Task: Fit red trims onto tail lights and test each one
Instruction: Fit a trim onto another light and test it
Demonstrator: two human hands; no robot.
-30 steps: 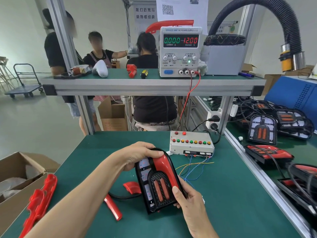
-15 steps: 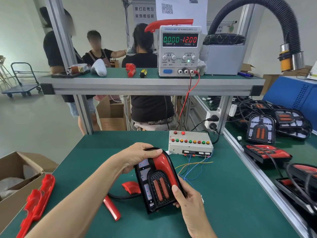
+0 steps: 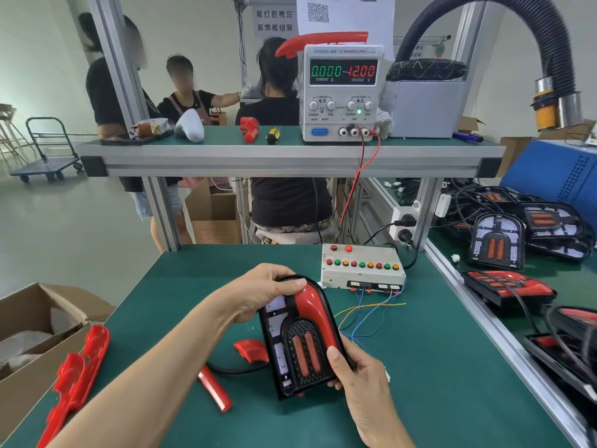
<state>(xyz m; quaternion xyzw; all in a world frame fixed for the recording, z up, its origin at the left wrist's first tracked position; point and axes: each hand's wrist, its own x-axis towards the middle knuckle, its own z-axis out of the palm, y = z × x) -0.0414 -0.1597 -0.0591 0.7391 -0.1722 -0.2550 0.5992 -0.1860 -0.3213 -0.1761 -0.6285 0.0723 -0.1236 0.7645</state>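
Left hand (image 3: 261, 294) curled over the top of the black arched plastic tail light (image 3: 298, 339), right hand (image 3: 357, 373) gripping its lower edge, above the green bench mat (image 3: 436, 367). Press glossy red curved trim (image 3: 315, 313) evenly until seated flush.

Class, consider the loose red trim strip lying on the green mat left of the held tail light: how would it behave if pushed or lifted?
The red trim strip looks glossy, so probably slippery. It seems thin moulded plastic: likely light, fairly stiff, sliding rather than rolling.
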